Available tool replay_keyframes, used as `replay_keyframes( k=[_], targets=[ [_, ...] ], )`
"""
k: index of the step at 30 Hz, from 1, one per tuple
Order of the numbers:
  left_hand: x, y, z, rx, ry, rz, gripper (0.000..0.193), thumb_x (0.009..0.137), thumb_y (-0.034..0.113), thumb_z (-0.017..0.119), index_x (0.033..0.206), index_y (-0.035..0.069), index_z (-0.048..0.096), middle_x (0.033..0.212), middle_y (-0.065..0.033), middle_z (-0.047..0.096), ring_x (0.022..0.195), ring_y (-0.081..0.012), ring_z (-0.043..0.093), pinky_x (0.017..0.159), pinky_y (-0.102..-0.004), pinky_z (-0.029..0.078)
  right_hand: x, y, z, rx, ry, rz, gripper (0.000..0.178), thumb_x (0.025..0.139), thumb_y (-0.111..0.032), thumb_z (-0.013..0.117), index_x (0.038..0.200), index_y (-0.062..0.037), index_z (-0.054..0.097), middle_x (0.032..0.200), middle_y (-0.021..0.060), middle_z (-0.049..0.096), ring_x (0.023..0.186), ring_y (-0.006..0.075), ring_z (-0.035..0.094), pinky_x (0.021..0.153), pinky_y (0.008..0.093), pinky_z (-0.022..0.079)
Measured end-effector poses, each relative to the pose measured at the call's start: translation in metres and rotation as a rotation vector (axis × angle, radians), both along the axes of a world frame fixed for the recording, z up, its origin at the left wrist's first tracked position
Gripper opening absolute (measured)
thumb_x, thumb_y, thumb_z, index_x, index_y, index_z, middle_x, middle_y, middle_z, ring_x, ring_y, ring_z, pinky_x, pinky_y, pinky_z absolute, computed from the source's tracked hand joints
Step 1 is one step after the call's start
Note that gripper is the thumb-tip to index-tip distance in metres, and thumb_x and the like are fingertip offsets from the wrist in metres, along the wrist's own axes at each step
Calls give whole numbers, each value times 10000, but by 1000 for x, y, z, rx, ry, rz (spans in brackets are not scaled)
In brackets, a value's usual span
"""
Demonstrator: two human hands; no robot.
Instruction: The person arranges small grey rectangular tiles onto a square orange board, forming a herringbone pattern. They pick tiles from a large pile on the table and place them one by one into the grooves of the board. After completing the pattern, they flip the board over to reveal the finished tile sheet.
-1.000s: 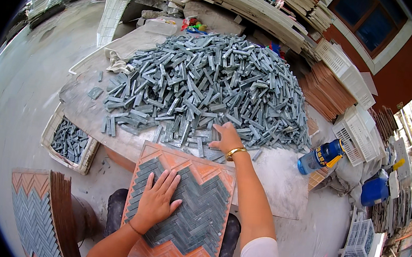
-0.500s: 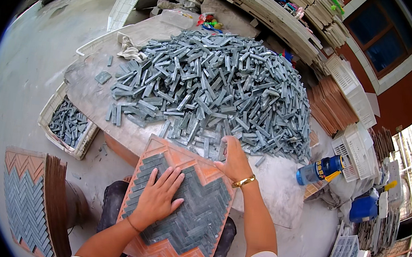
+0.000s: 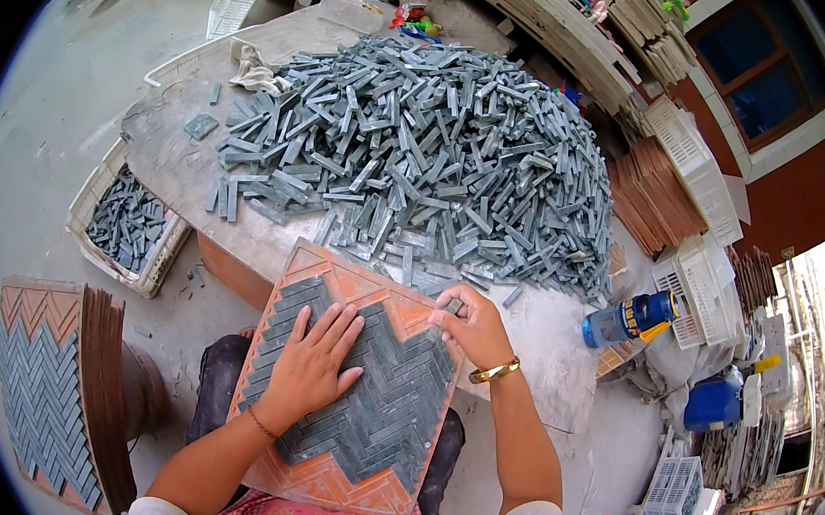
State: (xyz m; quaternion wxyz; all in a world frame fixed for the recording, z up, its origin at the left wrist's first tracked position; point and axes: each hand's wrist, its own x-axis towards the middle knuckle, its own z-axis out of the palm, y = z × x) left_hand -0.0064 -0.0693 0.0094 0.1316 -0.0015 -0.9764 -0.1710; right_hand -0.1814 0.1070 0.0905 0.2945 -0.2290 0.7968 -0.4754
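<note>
Across my lap tilts an orange mould board [image 3: 409, 320], its middle covered by grey stone strips [image 3: 396, 397] in a herringbone pattern. Bare orange zigzag grooves show along its top and bottom. My left hand [image 3: 308, 375] lies flat on the strips at the left, fingers stretched. At the board's upper right edge, my right hand [image 3: 480, 337] pinches a small grey stone strip [image 3: 454, 305] between thumb and fingers. Beyond the board, a large heap of loose strips [image 3: 433, 159] covers much of the worktable [image 3: 546, 372].
A white crate [image 3: 151, 280] of strips stands left of the table. Lower left, a filled herringbone board [image 3: 42, 390] tops a stack of boards. A blue bottle [image 3: 627, 318] stands at the table's right, near white baskets [image 3: 696, 287]. A cloth [image 3: 254, 68] lies far left.
My right hand has drawn back from the heap's near edge to the board's upper right edge, a strip pinched in it. My left hand remains flat on the board. The view has shifted slightly.
</note>
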Motion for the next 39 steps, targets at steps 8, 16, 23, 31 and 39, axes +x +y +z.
replay_keyframes(
  k=[8,16,23,31,39],
  targets=[
    [1,-1,-4,62,7,5,652,831,378,564,1370,62,377,1443,-92,344,1349,-247,284,1110,-488,165,66,38,-27,121,-156,76,156,887,-88,551,958,8,651,850,56,652,659,89,570,633,224,482],
    [1,-1,-1,73,15,2,648,825,348,581,1369,64,375,1437,-97,350,1343,-251,296,1107,-492,174,106,60,-56,50,-97,-182,146,807,-46,645,937,20,636,853,48,604,666,78,584,598,223,488],
    [-1,1,1,70,6,-1,648,822,330,590,1371,62,372,1440,-99,348,1347,-260,288,1108,-483,171,110,61,-42,226,493,90,285,711,-26,708,983,-83,647,986,62,541,750,168,588,652,273,481],
    [3,-1,-1,58,32,9,638,833,355,570,1365,58,383,1435,-106,357,1350,-256,286,1103,-494,171,95,66,-36,382,554,361,178,762,-85,638,937,-74,607,942,88,583,898,275,589,760,359,486],
    [3,-1,-6,18,21,-9,652,857,443,507,1354,41,382,1423,-106,356,1335,-242,292,1100,-477,192,84,-59,75,725,795,764,191,781,-126,647,933,-31,582,820,149,621,773,327,610,697,412,482]
  ],
)
